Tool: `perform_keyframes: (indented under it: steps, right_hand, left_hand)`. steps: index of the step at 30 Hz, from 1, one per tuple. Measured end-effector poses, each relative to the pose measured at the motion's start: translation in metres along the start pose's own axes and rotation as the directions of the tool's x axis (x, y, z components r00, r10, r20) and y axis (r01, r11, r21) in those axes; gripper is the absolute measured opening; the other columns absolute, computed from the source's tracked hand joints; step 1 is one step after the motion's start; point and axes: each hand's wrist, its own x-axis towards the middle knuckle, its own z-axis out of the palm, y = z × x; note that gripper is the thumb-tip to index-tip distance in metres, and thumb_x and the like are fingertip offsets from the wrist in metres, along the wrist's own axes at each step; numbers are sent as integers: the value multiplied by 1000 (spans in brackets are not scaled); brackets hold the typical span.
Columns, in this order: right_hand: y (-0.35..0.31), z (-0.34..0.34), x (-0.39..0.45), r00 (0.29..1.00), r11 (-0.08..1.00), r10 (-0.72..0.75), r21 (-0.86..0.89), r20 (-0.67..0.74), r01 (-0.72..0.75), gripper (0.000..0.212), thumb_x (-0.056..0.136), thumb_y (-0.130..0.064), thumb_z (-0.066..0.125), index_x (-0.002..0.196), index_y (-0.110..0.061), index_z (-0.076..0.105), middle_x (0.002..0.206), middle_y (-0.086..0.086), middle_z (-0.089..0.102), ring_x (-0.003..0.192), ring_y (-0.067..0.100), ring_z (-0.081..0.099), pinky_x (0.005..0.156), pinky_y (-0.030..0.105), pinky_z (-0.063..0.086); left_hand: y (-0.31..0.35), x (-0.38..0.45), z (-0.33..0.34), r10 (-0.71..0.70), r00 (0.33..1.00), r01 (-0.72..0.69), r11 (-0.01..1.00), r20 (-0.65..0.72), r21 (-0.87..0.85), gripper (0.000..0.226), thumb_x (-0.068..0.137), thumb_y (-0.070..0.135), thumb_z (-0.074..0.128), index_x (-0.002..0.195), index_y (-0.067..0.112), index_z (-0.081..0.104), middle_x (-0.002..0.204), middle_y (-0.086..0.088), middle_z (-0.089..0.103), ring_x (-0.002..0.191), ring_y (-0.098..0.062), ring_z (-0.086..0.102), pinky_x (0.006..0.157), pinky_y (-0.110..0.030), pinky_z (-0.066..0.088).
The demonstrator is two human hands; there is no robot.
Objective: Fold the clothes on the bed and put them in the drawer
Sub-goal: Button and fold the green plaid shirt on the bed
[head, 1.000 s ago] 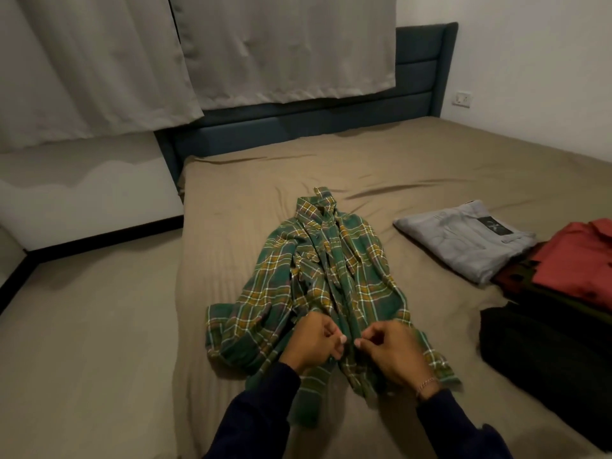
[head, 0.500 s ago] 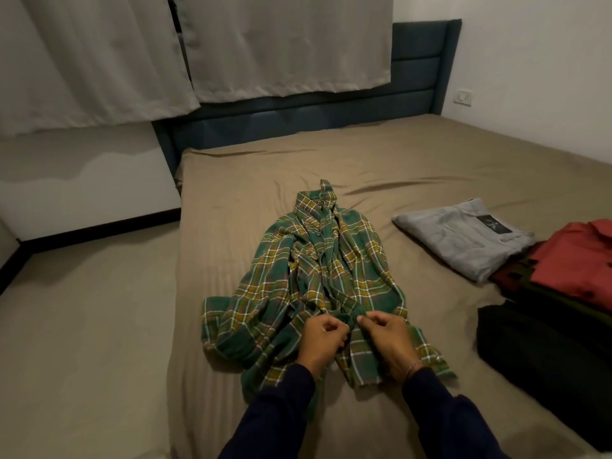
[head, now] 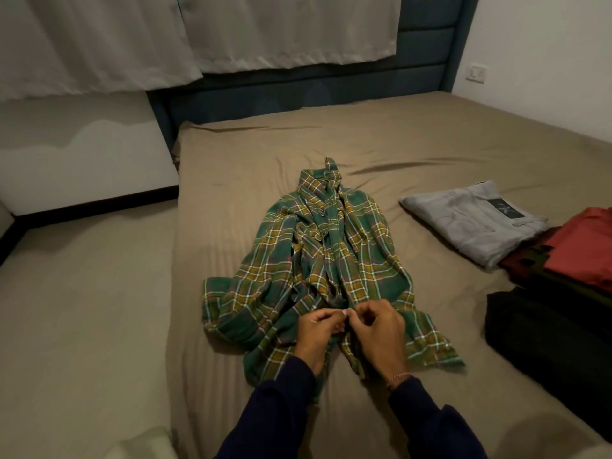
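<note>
Both arms reach forward in dark navy sleeves, wrists bent down. Our left hand has fingers curled, thumb and forefinger pinching a fold of the green-and-yellow plaid flannel shirt at its front opening. Our right hand mirrors it, fingers curled and pinching the opposite edge of the opening; a thin bracelet sits at that wrist. The two hands meet, fingertips almost touching.

The shirt lies rumpled on the taupe-sheeted bed, collar away from us toward the dark blue padded headboard, hem nearest us, passing under both hands. One sleeve bunches left of the hands.

Right of the shirt, well apart: a folded grey garment with a black label, then a red garment on a dark stack, and a black garment nearer us.
</note>
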Motion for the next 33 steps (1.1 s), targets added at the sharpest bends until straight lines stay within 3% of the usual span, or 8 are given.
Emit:
perform_keyframes:
  steps: [3, 5, 10, 15, 22, 26, 30, 33]
  right_hand:
    - [6, 7, -8, 998, 999, -12, -32, -69, 10, 11, 86, -18, 78, 81, -17, 69, 80, -5, 54, 70, 9, 51, 64, 20, 36]
    - [8, 10, -11, 998, 1000, -6, -9, -63, 5, 5, 88, -18, 77, 85, -14, 75, 81, -4, 57, 70, 7, 52, 63, 14, 36]
    - [15, 13, -14, 1000, 999, -21, 39, -14, 22, 8, 92, -16, 71, 90, -16, 79, 80, -5, 60, 73, 1, 54, 64, 9, 37]
    - [16, 17, -26, 993, 983, -36, 183, 115, 14, 13, 96, -19, 67, 97, -19, 80, 86, -9, 62, 80, 4, 60, 68, 18, 50]
    - [20, 20, -35, 987, 989, -134, 73, 90, 128, 13, 93, -12, 69, 102, -13, 79, 89, -10, 59, 80, -2, 56, 70, 5, 41]
    - [18, 22, -39, 991, 992, -127, 32, 39, 126, 16, 91, -14, 72, 105, -13, 79, 88, -10, 60, 75, -6, 53, 70, 0, 39]
    - [16, 21, -35, 1000, 988, -19, 154, -14, 21, 17, 88, -16, 76, 105, -17, 80, 84, -13, 68, 73, 0, 62, 66, 11, 50]
    - [16, 19, -30, 994, 955, 105, 279, -12, -97, 10, 84, -18, 81, 94, -20, 81, 79, -14, 72, 74, 1, 67, 66, 21, 57]
  left_hand:
    - [-3, -1, -2, 7, 1000, -7, 1000, 4, -5, 6, 85, 10, 77, 86, 4, 79, 86, -14, 74, 80, -22, 67, 76, -29, 56]
    - [-3, 0, -4, 12, 1000, -12, 1000, 3, -3, 5, 86, 9, 76, 86, 5, 79, 82, -10, 74, 78, -20, 67, 75, -27, 55]
    - [-7, 1, -8, 17, 999, -17, 1000, 28, -19, 11, 87, 12, 76, 92, 2, 78, 86, -13, 74, 83, -22, 67, 79, -29, 56]
    - [-9, 2, -5, 13, 1000, -13, 999, -9, -49, 16, 90, 10, 72, 100, -3, 76, 99, -19, 76, 93, -25, 71, 86, -34, 58]
    - [-9, -5, 2, 105, 994, -101, 990, -37, 94, 12, 83, 15, 81, 88, 5, 80, 85, -11, 78, 80, -19, 73, 76, -31, 60]
    - [-11, -3, 1, 99, 992, -90, 988, -73, 123, 17, 86, 21, 79, 79, 5, 80, 81, -14, 76, 75, -21, 71, 77, -39, 59]
    - [-9, 1, 0, 24, 996, -18, 998, -82, 67, 24, 85, 24, 80, 80, 1, 78, 87, -23, 74, 77, -25, 69, 80, -42, 59]
    - [-6, 2, 2, -35, 997, 38, 999, -76, 35, 22, 85, 23, 80, 81, 1, 77, 86, -19, 76, 79, -24, 71, 76, -34, 60]
